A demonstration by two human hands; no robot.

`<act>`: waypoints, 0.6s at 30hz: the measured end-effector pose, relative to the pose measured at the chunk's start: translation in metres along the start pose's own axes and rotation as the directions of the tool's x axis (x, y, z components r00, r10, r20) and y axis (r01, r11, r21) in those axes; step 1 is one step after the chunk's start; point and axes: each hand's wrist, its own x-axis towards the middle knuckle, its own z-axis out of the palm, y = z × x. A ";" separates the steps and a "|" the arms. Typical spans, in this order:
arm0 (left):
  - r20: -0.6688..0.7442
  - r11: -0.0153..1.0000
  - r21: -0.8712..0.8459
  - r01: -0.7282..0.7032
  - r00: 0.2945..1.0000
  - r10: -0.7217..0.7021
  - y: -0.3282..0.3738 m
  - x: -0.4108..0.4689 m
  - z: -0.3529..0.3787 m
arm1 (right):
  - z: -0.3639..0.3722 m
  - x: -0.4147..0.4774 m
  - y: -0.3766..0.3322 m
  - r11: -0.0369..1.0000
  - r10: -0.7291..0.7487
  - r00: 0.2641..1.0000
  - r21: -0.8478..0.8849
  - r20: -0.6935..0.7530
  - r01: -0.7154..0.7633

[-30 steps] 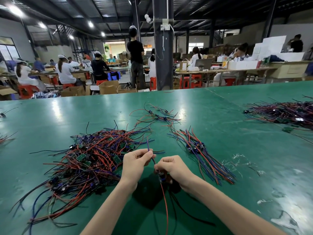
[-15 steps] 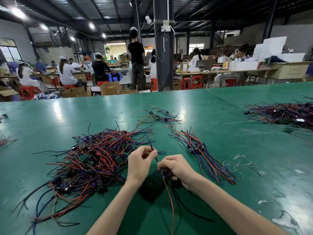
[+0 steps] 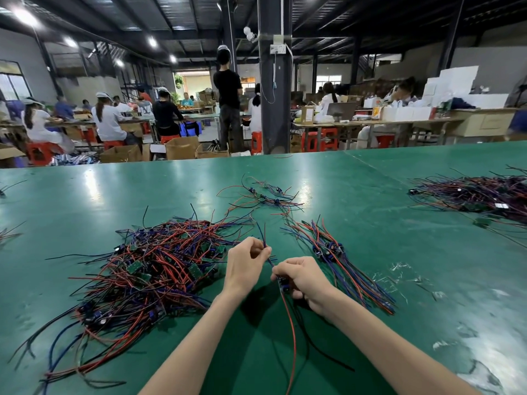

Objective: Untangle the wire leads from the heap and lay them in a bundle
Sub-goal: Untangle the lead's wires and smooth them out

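Where the lead (image 3: 283,285) is hanging: between both grips, heap (image 3: 159,269) left, bundle (image 3: 336,258) right.
Left grip (image 3: 245,263): pinching its blue wire.
Right grip (image 3: 302,277): curling round its module end.
Handling: judging it light, limp, snag-prone; module end offering the firmest hold.

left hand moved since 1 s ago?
Yes, slightly: the left hand, pinching a wire lead, has edged right and away, nearer the laid bundle.
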 end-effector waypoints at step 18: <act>-0.126 1.000 -0.011 0.016 0.992 -0.017 -0.003 -0.013 -0.012 | 0.000 -0.011 -0.001 0.992 -0.006 0.994 -0.127 0.112 0.020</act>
